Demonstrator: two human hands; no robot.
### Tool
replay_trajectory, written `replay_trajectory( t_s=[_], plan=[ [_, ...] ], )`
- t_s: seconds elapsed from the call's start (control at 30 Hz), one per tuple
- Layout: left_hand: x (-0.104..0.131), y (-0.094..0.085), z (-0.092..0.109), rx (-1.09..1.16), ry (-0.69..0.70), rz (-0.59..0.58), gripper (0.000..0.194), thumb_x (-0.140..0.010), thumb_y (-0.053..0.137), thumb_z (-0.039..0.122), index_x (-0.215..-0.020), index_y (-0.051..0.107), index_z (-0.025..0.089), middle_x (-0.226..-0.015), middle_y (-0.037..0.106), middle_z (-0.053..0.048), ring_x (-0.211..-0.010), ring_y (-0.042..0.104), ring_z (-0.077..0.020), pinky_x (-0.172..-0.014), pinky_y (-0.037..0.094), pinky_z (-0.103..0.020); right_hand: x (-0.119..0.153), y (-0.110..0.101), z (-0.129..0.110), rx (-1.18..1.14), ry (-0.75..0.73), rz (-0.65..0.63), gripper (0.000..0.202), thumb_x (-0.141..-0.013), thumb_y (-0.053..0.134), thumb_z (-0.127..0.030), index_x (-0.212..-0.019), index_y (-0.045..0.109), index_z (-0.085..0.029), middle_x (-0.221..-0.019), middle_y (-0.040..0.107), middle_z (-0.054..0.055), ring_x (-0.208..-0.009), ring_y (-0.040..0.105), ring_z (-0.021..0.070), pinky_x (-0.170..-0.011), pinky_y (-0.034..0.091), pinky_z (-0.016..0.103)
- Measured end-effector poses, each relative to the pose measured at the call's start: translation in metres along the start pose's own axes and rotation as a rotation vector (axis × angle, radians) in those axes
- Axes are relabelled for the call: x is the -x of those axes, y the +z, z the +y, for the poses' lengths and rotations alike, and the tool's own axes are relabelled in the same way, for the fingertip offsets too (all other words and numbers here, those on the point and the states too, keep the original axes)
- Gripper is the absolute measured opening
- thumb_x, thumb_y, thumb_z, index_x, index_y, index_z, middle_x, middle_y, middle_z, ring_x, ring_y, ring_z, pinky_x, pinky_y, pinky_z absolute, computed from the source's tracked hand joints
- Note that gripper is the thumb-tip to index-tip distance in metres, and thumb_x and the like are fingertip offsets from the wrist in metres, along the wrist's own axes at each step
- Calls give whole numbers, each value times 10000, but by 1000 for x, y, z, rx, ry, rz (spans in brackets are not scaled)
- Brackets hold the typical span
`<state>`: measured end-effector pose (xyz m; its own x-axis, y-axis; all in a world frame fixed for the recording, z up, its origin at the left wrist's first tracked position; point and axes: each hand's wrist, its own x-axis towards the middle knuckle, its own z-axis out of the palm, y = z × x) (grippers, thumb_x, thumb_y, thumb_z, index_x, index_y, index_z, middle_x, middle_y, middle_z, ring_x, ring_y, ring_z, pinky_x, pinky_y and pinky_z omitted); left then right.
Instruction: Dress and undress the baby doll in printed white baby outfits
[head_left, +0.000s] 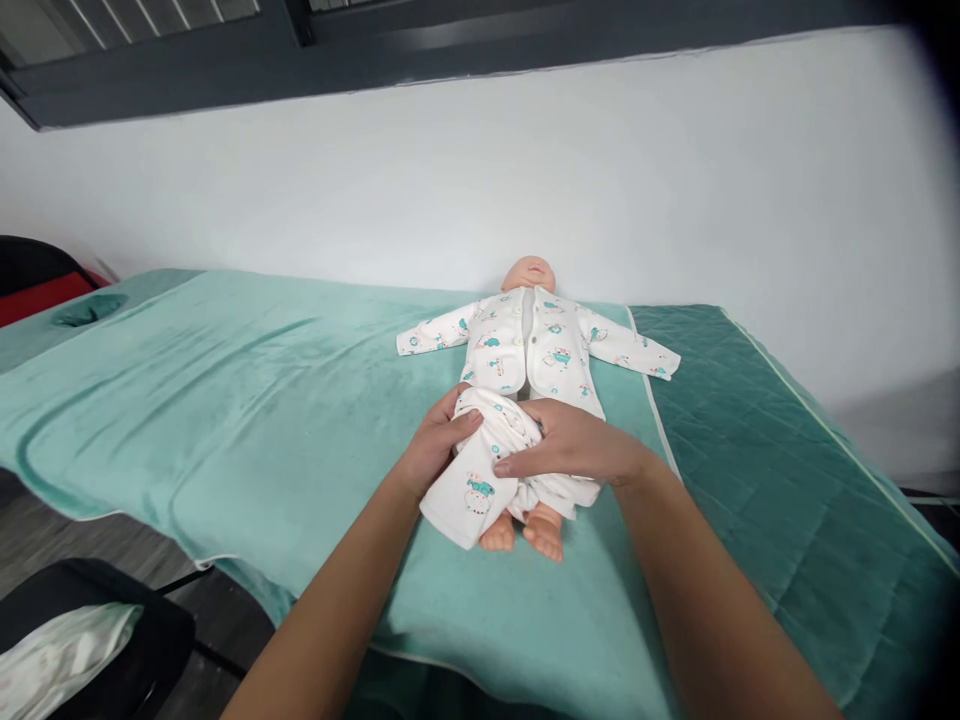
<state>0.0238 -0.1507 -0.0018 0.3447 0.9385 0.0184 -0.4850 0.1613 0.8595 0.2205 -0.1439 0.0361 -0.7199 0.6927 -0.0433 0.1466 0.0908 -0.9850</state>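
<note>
A baby doll (529, 272) lies on its back, its head toward the wall and its bare feet (543, 532) toward me. It wears a white printed baby jacket (495, 345), whose front edges lie slightly apart and whose sleeves spread to both sides. White printed baby pants (480, 490) are bunched around the doll's legs, one leg of the pants hanging over to the left. My left hand (442, 435) pinches the bunched cloth at its left side. My right hand (574, 442) lies across the pants, thumb and fingers closed on the fabric. Some fingertips are hidden by cloth.
A light green sheet (225, 400) covers the bed, with a darker quilted cover (780, 480) at the right. The white wall (375, 190) stands behind the bed. A black chair (161, 630) with a folded white cloth (67, 655) is at lower left.
</note>
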Motion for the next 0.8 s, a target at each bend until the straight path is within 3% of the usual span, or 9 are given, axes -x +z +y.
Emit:
replay_trajectory(
  t_s=[0.17,0.37,0.57,0.7,0.8],
  plan=[
    [-3,-3,-4,-71,2,-21,304,-757,778,363,-922,626,157,-779,637,-5,-644,578,-116,-599,453,-216,3,-3,10,-200,-41,32,447,-789,771,-337,-1200,672,-190,-1033,718,42,-945,651,210,-844,506,328],
    [-8,-11,-11,-192,33,-70,431,-770,756,465,-1041,666,143,-813,657,-38,-684,593,-138,-622,464,-236,-3,4,13,-351,-101,193,403,-799,771,-340,-1158,678,-183,-1014,712,47,-887,647,172,-795,504,289],
    [-9,-15,-8,-148,14,-113,485,-682,824,467,-994,655,136,-797,657,-42,-654,600,-140,-588,468,-232,-2,6,8,-358,-62,202,375,-804,765,-334,-1138,677,-188,-957,707,41,-831,646,163,-716,500,268],
    [-10,-17,-6,-115,12,-88,441,-691,822,440,-965,657,136,-787,663,-42,-636,599,-133,-562,462,-220,0,6,4,-283,-9,186,393,-800,759,-388,-1123,693,-175,-962,713,57,-817,644,171,-670,492,264],
    [-9,-17,-6,-175,7,-131,455,-686,830,413,-1017,672,143,-824,682,-50,-684,620,-155,-597,479,-236,0,5,4,-284,19,211,410,-782,763,-440,-1073,703,-158,-924,713,64,-759,640,170,-631,488,268]
  ],
)
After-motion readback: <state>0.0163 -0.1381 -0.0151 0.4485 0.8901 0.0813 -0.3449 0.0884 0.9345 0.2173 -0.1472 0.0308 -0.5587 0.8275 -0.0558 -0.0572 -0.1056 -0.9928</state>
